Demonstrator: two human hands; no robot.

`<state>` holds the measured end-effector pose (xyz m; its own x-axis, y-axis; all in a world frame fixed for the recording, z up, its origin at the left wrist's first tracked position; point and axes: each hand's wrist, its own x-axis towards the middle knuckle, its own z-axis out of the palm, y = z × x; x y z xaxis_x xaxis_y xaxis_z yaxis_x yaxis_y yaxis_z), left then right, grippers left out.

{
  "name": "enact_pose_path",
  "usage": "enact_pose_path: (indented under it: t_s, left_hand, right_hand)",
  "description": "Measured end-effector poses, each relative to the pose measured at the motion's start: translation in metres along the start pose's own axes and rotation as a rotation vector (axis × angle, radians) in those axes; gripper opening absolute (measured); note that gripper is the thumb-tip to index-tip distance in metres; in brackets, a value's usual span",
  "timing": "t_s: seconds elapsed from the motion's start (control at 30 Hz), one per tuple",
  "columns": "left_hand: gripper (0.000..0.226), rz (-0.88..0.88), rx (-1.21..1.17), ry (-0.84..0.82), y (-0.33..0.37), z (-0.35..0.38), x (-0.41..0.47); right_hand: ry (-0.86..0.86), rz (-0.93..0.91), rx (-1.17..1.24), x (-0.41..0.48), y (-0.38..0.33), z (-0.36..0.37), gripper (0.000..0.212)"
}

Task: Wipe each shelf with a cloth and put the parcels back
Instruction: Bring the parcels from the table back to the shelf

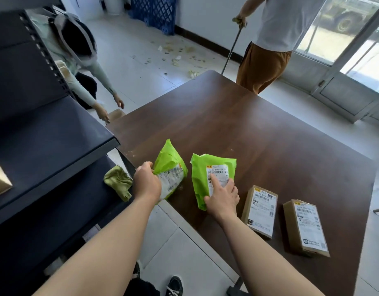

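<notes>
**Both green mailers in hand**

Left hand (147, 182) grips the left green mailer (170, 165) at the table (248, 135) edge. Right hand (222, 198) pinches the right green mailer (202, 178). Cloth (118, 182) and shelf (45, 133) lie leftward, nearest the left hand.

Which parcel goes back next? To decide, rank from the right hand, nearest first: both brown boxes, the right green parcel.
1. The right green parcel, under the right hand.
2. The left brown box, just right of it.
3. The right brown box, farthest right.
</notes>
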<state>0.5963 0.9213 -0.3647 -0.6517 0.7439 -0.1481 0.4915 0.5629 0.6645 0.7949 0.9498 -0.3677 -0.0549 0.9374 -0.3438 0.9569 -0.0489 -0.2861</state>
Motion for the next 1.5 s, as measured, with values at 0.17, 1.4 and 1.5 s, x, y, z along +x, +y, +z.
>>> enact_pose_path:
  t_s: [0.17, 1.4, 1.5]
  left_hand:
    - [0.033, 0.089, 0.159, -0.124, -0.014, 0.006, -0.009]
    - [0.021, -0.490, -0.399, 0.382, -0.136, -0.145, -0.170]
    - [0.021, -0.586, -0.438, 0.488, -0.161, -0.150, -0.209]
  right_hand:
    - [-0.041, 0.012, -0.005, -0.008, -0.003, 0.011, 0.072]
    - [-0.134, -0.537, 0.027, -0.163, -0.100, 0.043, 0.071]
    - [-0.196, -0.660, -0.015, -0.187, -0.100, 0.062, 0.069]
